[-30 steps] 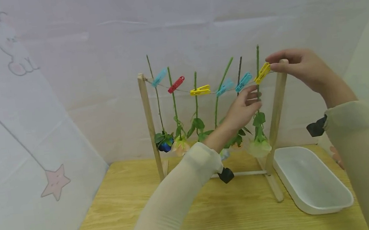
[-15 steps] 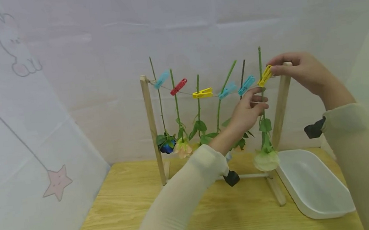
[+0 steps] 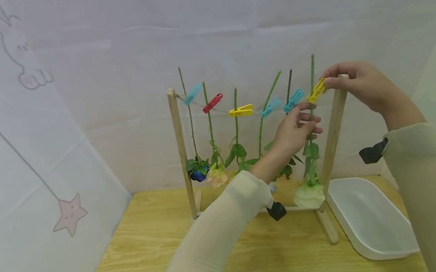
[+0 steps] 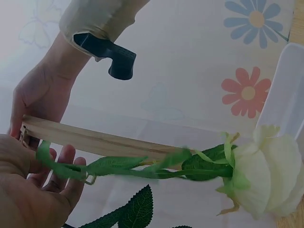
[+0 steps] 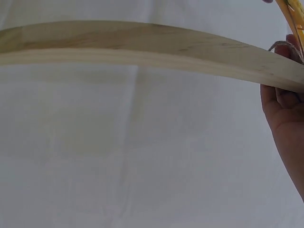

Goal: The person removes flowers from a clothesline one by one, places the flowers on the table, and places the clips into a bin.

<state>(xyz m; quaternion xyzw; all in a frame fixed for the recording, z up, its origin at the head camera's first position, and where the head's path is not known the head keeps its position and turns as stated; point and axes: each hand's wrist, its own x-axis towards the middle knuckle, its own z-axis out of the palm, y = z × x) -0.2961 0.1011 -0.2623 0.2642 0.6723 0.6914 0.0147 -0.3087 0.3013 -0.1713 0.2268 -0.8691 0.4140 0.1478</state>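
In the head view, my left hand [image 3: 294,131] holds the green stem of a white artificial rose [image 3: 309,196], which hangs head down at the right end of a string. The left wrist view shows the left hand's [image 4: 33,190] thumb and fingers about the leafy stem, the pale bloom [image 4: 268,173] away to the right. My right hand [image 3: 367,84] pinches a yellow clothespin [image 3: 317,90] beside that stem, near the string and the right post. In the right wrist view, the right hand [image 5: 285,107] is partly hidden behind the wooden post [image 5: 142,42].
Several other flowers, a blue one [image 3: 199,171] and a peach one [image 3: 217,175] among them, hang from clothespins, including a red clothespin [image 3: 212,103]. The wooden rack [image 3: 180,152] stands on the table [image 3: 134,249]. A white tray [image 3: 371,217] sits right of it.
The white rose's stem has tilted: its top end moved right and its bloom swung left and lower. Both hands stay at the stem and the yellow clothespin. The head view shifted slightly.
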